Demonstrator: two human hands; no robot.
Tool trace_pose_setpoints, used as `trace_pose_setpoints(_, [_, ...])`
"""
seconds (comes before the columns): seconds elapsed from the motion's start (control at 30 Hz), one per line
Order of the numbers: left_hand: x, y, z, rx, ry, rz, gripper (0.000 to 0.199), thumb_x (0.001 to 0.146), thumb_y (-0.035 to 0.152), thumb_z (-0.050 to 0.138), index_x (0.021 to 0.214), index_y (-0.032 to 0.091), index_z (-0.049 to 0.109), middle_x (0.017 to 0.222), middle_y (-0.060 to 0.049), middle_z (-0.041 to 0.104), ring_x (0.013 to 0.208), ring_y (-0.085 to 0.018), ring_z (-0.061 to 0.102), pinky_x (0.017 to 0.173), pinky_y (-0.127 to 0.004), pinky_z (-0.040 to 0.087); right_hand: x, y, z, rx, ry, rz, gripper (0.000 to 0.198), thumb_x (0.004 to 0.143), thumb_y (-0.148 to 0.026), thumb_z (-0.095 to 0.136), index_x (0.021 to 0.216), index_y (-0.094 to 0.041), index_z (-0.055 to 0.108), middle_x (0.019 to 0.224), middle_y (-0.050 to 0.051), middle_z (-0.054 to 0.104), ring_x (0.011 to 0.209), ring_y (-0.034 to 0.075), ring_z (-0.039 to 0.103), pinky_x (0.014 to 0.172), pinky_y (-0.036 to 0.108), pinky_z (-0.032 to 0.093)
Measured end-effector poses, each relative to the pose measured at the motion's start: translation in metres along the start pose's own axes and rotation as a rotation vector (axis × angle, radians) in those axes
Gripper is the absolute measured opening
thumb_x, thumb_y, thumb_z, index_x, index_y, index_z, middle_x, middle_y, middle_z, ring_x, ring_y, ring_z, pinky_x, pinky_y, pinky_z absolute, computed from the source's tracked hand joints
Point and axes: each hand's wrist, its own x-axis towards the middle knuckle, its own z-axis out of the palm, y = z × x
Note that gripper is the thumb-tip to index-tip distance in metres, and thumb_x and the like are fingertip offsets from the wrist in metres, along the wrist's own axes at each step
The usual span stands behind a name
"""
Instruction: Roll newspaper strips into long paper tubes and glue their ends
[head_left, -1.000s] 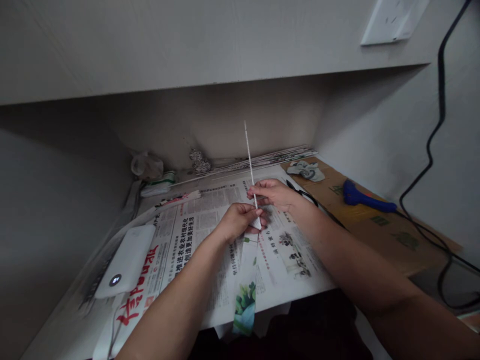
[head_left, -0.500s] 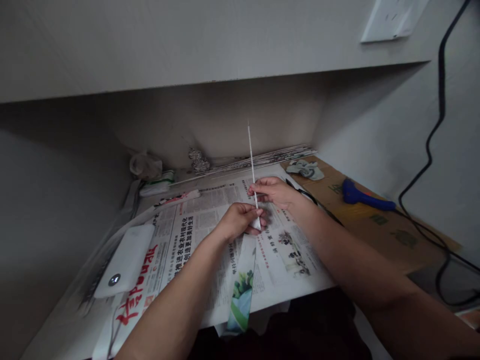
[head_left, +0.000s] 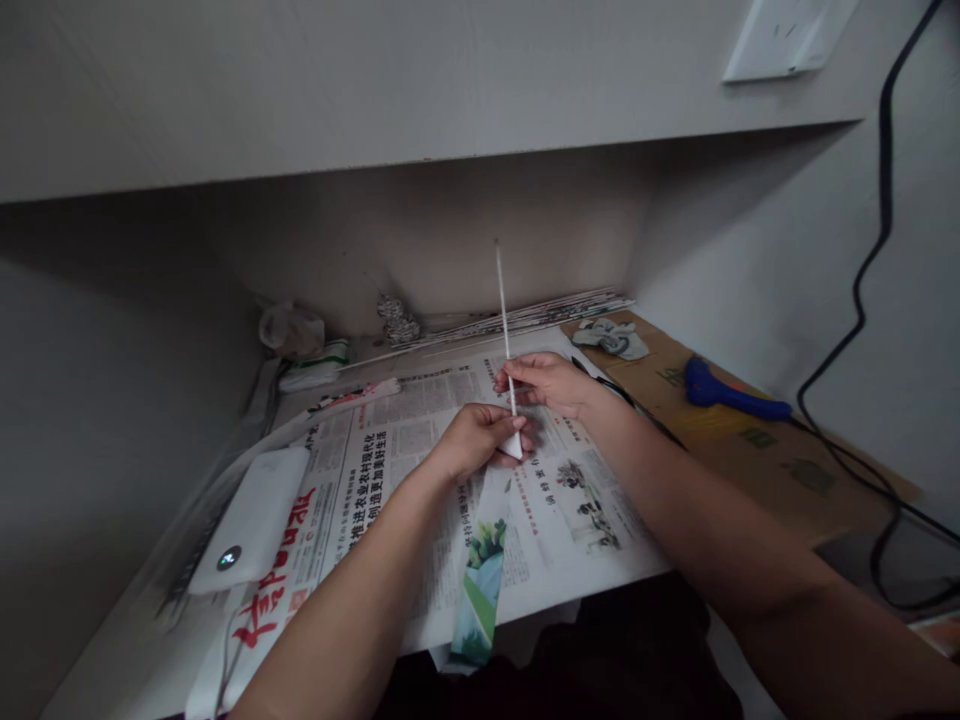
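A thin white rolled-paper stick (head_left: 503, 300) stands nearly upright between my hands, over the spread newspaper (head_left: 420, 440). At its lower end, my left hand (head_left: 484, 438) pinches the folded paper between thumb and fingers. Just above, my right hand (head_left: 546, 383) grips the shaft with thumb and fingertips. From the bottom of the stick a flat paper strip (head_left: 484, 570), printed green and blue, hangs toward my lap past the table's front edge. The far fingers of both hands are partly hidden.
A white power bank (head_left: 251, 520) lies at left. Along the back are paper sticks (head_left: 555, 315), a coiled paper bundle (head_left: 397, 318) and a plastic bag (head_left: 291, 330). At right, a blue glue gun (head_left: 731, 392) and a crumpled cloth (head_left: 611, 338) rest on cardboard (head_left: 750, 450).
The hands and stick hold almost the same place. The hanging end of the printed strip has shifted slightly to the left.
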Motion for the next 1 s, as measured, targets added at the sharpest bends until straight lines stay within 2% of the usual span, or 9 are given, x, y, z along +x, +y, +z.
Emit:
trace_pose_setpoints(0.1, [-0.0004, 0.0003, -0.0005, 0.003, 0.011, 0.001, 0.036, 0.071, 0.045, 0.068, 0.079, 0.01, 0.065, 0.078, -0.011, 0.069, 0.064, -0.016, 0.065, 0.054, -0.025, 0.052, -0.0012, -0.0007, -0.0009, -0.032, -0.089, 0.026, 0.028, 0.07, -0.037, 0.072, 0.085, -0.014, 0.07, 0.088, 0.009, 0.067, 0.082, 0.015, 0.061, 0.066, 0.023, 0.049])
trace_pose_setpoints(0.2, [-0.001, 0.0004, -0.0003, 0.013, -0.019, 0.007, 0.036, 0.071, 0.044, 0.068, 0.084, 0.01, 0.066, 0.078, -0.011, 0.068, 0.066, -0.016, 0.065, 0.056, -0.026, 0.053, -0.0016, -0.0013, 0.0001, -0.021, 0.023, 0.003, 0.024, 0.066, -0.035, 0.076, 0.071, -0.014, 0.066, 0.079, 0.005, 0.066, 0.078, 0.013, 0.061, 0.064, 0.021, 0.048])
trace_pose_setpoints(0.27, [-0.0012, 0.0002, -0.0002, 0.011, -0.027, 0.008, 0.036, 0.072, 0.043, 0.068, 0.087, 0.01, 0.067, 0.078, -0.01, 0.068, 0.066, -0.017, 0.065, 0.057, -0.027, 0.053, -0.002, -0.0025, 0.0004, -0.011, 0.066, -0.006, 0.025, 0.066, -0.037, 0.075, 0.069, -0.014, 0.065, 0.077, 0.005, 0.066, 0.078, 0.014, 0.061, 0.062, 0.021, 0.048])
trace_pose_setpoints(0.43, [-0.0007, 0.0001, -0.0001, -0.028, 0.012, 0.005, 0.034, 0.071, 0.043, 0.069, 0.082, 0.01, 0.065, 0.077, -0.011, 0.069, 0.065, -0.017, 0.065, 0.057, -0.028, 0.054, -0.0032, -0.0037, -0.003, -0.047, -0.113, 0.035, 0.028, 0.067, -0.034, 0.075, 0.084, -0.012, 0.069, 0.088, 0.008, 0.068, 0.078, 0.013, 0.062, 0.067, 0.023, 0.049])
trace_pose_setpoints(0.57, [-0.0004, 0.0006, 0.0, -0.007, 0.007, -0.002, 0.035, 0.07, 0.044, 0.069, 0.08, 0.01, 0.065, 0.079, -0.012, 0.069, 0.064, -0.017, 0.065, 0.056, -0.027, 0.053, -0.0025, -0.0019, -0.0032, -0.047, 0.0, 0.016, 0.023, 0.066, -0.034, 0.076, 0.072, -0.014, 0.065, 0.077, 0.005, 0.067, 0.07, 0.011, 0.06, 0.062, 0.021, 0.048])
trace_pose_setpoints(0.73, [0.0003, -0.0005, -0.0009, -0.001, -0.004, -0.002, 0.031, 0.074, 0.041, 0.066, 0.081, 0.011, 0.066, 0.079, -0.011, 0.069, 0.063, -0.016, 0.065, 0.056, -0.027, 0.053, -0.0023, -0.002, -0.0043, -0.065, -0.115, 0.007, 0.026, 0.073, -0.036, 0.07, 0.087, -0.015, 0.07, 0.089, 0.007, 0.067, 0.082, 0.014, 0.061, 0.066, 0.022, 0.049])
trace_pose_setpoints(0.9, [0.0006, -0.0015, -0.0016, 0.001, -0.012, -0.02, 0.026, 0.077, 0.036, 0.064, 0.085, 0.011, 0.066, 0.077, -0.01, 0.068, 0.063, -0.016, 0.065, 0.055, -0.027, 0.053, -0.0001, -0.0001, -0.0037, -0.093, -0.018, -0.022, 0.022, 0.069, -0.036, 0.073, 0.074, -0.015, 0.068, 0.08, 0.006, 0.067, 0.074, 0.012, 0.06, 0.062, 0.02, 0.048])
trace_pose_setpoints(1.0, [-0.0006, 0.0012, -0.0017, -0.022, -0.013, -0.017, 0.026, 0.078, 0.035, 0.064, 0.086, 0.01, 0.066, 0.077, -0.011, 0.069, 0.064, -0.017, 0.066, 0.057, -0.028, 0.054, -0.0024, -0.001, -0.0026, -0.108, -0.044, -0.038, 0.025, 0.071, -0.039, 0.071, 0.079, -0.015, 0.069, 0.083, 0.006, 0.067, 0.074, 0.012, 0.061, 0.061, 0.021, 0.048])
